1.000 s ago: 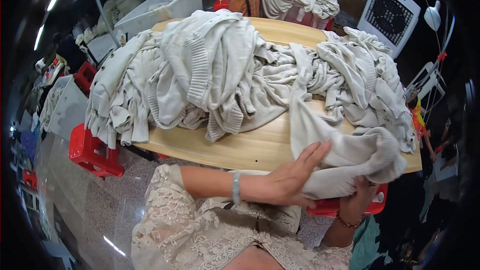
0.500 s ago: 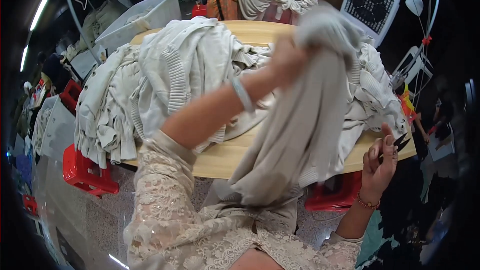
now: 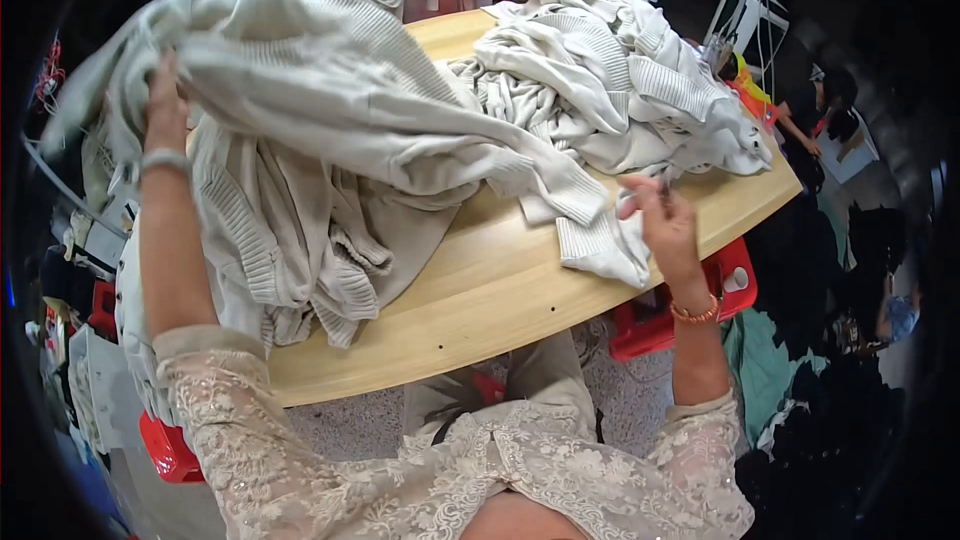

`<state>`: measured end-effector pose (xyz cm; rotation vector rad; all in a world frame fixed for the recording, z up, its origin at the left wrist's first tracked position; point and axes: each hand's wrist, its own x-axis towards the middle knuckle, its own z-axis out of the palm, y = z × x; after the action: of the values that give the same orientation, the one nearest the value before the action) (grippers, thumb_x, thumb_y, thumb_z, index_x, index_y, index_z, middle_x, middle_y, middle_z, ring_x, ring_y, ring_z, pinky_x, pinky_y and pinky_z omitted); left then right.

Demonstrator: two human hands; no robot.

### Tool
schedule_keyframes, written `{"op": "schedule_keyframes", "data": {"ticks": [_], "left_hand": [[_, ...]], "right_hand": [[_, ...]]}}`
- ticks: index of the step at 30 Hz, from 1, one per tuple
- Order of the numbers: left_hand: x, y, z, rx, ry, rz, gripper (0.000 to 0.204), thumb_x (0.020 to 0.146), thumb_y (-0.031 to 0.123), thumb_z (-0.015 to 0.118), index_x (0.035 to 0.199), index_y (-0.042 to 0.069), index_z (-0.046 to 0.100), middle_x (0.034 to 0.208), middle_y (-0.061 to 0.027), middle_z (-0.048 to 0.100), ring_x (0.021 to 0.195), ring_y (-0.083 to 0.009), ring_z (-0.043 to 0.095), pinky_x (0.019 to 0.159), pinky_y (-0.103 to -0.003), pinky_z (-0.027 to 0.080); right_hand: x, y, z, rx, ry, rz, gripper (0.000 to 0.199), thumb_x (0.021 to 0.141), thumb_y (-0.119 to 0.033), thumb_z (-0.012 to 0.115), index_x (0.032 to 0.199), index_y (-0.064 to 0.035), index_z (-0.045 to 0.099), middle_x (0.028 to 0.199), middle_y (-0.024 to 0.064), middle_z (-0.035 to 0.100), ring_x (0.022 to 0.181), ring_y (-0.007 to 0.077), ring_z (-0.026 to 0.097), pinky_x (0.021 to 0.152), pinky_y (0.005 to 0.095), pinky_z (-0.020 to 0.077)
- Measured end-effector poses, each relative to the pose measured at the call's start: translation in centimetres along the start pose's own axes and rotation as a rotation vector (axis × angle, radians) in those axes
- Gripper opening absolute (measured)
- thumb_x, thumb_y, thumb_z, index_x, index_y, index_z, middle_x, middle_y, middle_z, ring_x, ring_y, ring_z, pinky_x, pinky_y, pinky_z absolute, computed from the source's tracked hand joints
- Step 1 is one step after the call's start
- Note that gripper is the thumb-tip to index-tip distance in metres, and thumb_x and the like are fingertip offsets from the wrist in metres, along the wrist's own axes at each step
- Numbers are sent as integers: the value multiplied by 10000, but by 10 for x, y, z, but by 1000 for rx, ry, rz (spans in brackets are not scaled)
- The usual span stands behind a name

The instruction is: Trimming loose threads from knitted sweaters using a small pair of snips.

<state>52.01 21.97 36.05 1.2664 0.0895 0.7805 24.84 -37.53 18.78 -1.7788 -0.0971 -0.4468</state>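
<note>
My left hand (image 3: pixel 168 105), raised at the far left, is closed on a cream knitted sweater (image 3: pixel 340 90). The sweater stretches from that hand across the table, and a ribbed end (image 3: pixel 575 195) of it lies towards the right. Other cream knitwear (image 3: pixel 290 230) lies beneath it on the left. My right hand (image 3: pixel 672 240) is over the right part of the table, beside a ribbed cuff (image 3: pixel 605 250), with fingers curled round small thread snips (image 3: pixel 664 192). The blades are blurred here; they show dark and pointed in the earlier picture.
A heap of cream knitwear (image 3: pixel 570 70) covers the back right of the wooden table (image 3: pixel 480 290). Red stools stand below, at the right (image 3: pixel 640 328) and left (image 3: pixel 168 445). Another person (image 3: pixel 832 90) is at the far right. Green cloth (image 3: pixel 755 355) lies by dark fabric.
My left hand has swung from the middle right to the far left, carrying the sweater across the table. My right hand has come inward and up over the table. The view has shifted.
</note>
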Motion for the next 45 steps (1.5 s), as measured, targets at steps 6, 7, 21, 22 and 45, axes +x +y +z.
{"op": "schedule_keyframes", "data": {"ticks": [6,7,21,22,45], "left_hand": [[-47,-81,-70,-37,-151,-453,399,801,106,707,1166,18,570,1084,-110,633,939,-257,637,799,-390,550],[-49,-75,-69,-14,-130,-442,388,801,105,705,1157,18,576,1079,-114,634,948,-259,635,812,-387,545],[-201,116,98,-390,-1093,-361,268,920,131,535,1103,-47,616,1070,-153,648,938,-218,665,845,-343,560],[-232,128,107,-412,-1151,-437,277,949,153,502,1132,-25,612,1099,-150,642,951,-214,665,843,-327,568],[-483,44,100,163,-1491,305,1021,595,289,834,1371,-29,252,1315,-265,411,1238,-410,423,1053,-418,345]], "right_hand": [[-4,41,46,-215,-269,184,228,944,-141,520,1077,-10,651,720,42,654,639,85,573,614,247,463],[-6,43,55,-195,-293,180,231,942,-144,522,1081,-12,650,712,42,649,639,86,572,614,248,462],[-25,-20,88,326,-335,8,754,822,1,653,1457,-2,247,793,27,608,708,42,542,654,174,434],[-30,-34,87,361,-300,-74,807,805,13,666,1469,-1,208,782,30,606,695,39,534,653,172,432],[-109,-133,21,611,-288,-293,367,903,-412,575,888,-68,448,789,91,589,766,198,582,690,332,468]]}}
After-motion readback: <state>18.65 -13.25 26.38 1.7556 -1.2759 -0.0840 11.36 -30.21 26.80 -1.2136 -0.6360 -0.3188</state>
